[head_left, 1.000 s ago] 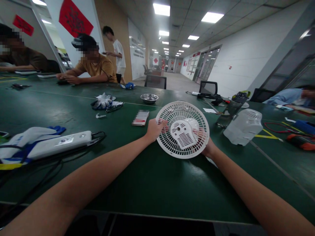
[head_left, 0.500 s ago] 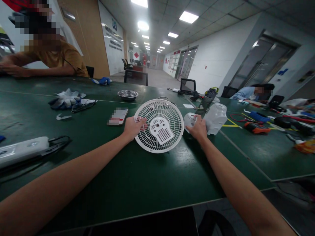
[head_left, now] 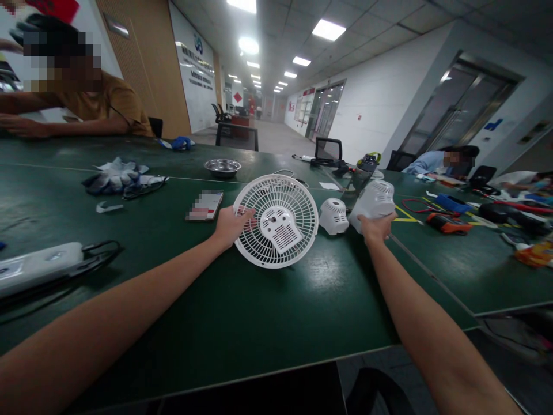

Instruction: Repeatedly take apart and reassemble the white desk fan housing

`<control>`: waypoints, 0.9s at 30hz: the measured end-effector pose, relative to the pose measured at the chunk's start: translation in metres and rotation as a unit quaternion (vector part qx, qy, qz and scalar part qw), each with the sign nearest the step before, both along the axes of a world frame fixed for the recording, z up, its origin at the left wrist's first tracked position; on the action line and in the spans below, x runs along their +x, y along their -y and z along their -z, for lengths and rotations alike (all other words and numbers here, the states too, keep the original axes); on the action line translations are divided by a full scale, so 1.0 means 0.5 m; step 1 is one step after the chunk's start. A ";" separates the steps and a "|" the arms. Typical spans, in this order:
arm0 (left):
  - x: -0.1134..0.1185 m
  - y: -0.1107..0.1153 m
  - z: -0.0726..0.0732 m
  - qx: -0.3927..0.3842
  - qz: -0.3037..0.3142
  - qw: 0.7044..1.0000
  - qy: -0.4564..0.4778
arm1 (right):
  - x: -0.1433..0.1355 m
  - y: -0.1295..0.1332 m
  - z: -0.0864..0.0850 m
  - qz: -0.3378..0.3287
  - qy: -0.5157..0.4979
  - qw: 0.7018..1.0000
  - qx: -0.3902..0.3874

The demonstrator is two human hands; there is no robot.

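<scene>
A round white fan grille (head_left: 280,230) stands tilted over the green table (head_left: 242,323), its slotted hub facing me. My left hand (head_left: 231,226) grips its left rim, thumb over the front. On the right, my right hand (head_left: 377,226) is closed on the lower part of a larger white plastic housing (head_left: 377,199). Between the grille and that housing sits a smaller white vented cover (head_left: 333,217), which neither hand touches.
Behind are a metal bowl (head_left: 222,168) and a phone (head_left: 205,206). Gloves (head_left: 116,176) and a white power strip (head_left: 43,265) lie left. An orange multimeter (head_left: 449,223) is right. A person (head_left: 108,106) sits across the table at left; others sit far right.
My right hand has left the smaller white cover, moved right and taken hold of the larger housing. My left hand still holds the grille.
</scene>
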State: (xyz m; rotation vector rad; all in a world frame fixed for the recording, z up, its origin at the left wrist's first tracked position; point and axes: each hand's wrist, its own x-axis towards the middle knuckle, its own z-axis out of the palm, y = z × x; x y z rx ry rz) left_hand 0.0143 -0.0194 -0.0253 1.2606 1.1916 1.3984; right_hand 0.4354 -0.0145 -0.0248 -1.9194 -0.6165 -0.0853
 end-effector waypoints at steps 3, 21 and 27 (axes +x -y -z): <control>-0.001 0.000 0.000 -0.003 0.002 1.000 0.001 | 0.005 -0.007 0.001 0.001 -0.004 1.000 0.011; -0.011 -0.029 0.035 0.037 0.020 0.999 -0.002 | -0.041 -0.004 -0.045 -0.082 0.084 0.993 0.034; -0.006 -0.020 0.020 0.023 0.019 1.000 0.002 | 0.042 -0.010 -0.043 -0.042 0.049 0.996 0.058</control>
